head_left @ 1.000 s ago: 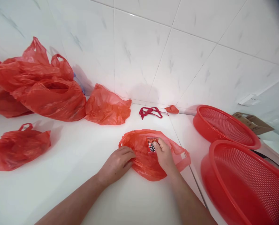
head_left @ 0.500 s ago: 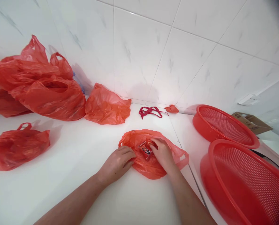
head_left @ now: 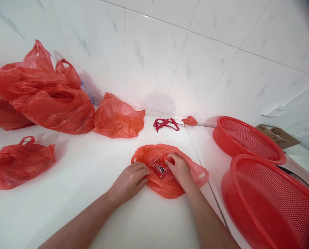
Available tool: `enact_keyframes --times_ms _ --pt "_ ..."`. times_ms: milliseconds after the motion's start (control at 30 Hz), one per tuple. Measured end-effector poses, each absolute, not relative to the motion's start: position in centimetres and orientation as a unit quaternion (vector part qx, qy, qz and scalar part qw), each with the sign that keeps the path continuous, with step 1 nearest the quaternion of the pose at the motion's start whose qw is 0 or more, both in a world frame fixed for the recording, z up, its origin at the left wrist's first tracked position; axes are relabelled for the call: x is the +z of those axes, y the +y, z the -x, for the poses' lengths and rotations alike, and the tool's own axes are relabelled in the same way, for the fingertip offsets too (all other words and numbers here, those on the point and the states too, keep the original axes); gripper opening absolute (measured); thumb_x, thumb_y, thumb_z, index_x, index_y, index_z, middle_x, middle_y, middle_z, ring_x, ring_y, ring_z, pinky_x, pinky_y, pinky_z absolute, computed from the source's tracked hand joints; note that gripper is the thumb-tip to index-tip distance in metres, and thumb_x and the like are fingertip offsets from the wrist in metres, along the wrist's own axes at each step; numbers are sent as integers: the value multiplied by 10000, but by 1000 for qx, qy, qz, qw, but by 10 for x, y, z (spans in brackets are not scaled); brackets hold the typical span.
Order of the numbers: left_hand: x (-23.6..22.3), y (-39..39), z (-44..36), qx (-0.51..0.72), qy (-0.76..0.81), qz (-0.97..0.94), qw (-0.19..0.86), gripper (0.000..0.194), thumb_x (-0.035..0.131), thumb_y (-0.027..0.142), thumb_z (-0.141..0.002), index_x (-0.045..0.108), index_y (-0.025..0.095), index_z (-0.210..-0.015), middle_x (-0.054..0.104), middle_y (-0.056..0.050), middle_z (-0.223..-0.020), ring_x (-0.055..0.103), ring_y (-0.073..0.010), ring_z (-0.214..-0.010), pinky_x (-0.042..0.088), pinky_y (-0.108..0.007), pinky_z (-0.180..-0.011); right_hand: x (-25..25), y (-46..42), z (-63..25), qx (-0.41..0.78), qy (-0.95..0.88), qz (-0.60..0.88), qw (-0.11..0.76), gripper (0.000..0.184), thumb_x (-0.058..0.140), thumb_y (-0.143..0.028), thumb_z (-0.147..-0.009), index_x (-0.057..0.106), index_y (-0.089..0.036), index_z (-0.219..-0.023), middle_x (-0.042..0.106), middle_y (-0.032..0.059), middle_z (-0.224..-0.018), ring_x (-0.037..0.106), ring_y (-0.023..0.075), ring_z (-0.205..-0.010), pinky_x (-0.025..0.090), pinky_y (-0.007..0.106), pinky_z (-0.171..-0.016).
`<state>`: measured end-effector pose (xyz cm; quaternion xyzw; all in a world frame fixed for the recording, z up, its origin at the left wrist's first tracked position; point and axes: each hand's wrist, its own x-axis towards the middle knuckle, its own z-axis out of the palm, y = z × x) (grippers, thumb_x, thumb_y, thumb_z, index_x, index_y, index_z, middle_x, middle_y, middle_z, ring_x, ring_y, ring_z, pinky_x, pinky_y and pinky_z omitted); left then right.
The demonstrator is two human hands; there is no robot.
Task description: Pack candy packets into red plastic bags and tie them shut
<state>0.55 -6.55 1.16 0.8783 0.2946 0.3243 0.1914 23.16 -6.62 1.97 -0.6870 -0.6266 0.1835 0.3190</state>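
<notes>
A small red plastic bag (head_left: 170,185) lies flat on the white counter in front of me. My left hand (head_left: 129,181) presses on its left edge, fingers curled and pinching the plastic. My right hand (head_left: 179,169) is closed on a small red printed packet (head_left: 158,168) at the bag's mouth, tilting it towards the left hand. The packet lies partly over the bag.
Two red mesh baskets (head_left: 247,140) (head_left: 273,204) stand at the right. Several crumpled red bags (head_left: 47,100) (head_left: 118,117) (head_left: 19,160) lie at the left and along the tiled wall. A red ribbon (head_left: 167,123) and a red scrap (head_left: 190,120) lie near the wall. A cardboard box (head_left: 277,135) is at far right.
My right hand has turned the packet from upright to tilted and slid it left and down towards the left hand. The left hand has stayed in place on the bag.
</notes>
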Motion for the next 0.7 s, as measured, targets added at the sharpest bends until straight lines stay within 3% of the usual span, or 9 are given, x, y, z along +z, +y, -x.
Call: enact_keyframes --times_ms 267,433,700 --pt "13 -65 -5 325 288 -881 189 189 467 125 -862 622 203 -937 655 -47 -942 597 -181 -897 511 -337 -778 25 -69 -230 175 -564 665 457 126 479 -328 -824 490 -217 -765 570 -1 -788 529 167 -756 433 303 -717" --pt "12 -65 -5 333 285 -879 188 196 458 134 -870 625 207 -942 654 -52 -946 600 -180 -900 513 -328 -767 27 -68 -234 177 -547 660 485 153 488 -340 -825 455 -217 -740 500 -20 -718 464 145 -668 406 276 -633" --pt "14 -66 -5 336 284 -879 184 200 472 106 -852 623 206 -935 654 -46 -950 601 -180 -905 516 -335 -784 28 -67 -240 171 -516 657 522 168 474 -367 -848 485 -213 -779 551 -9 -768 492 151 -711 410 290 -683"
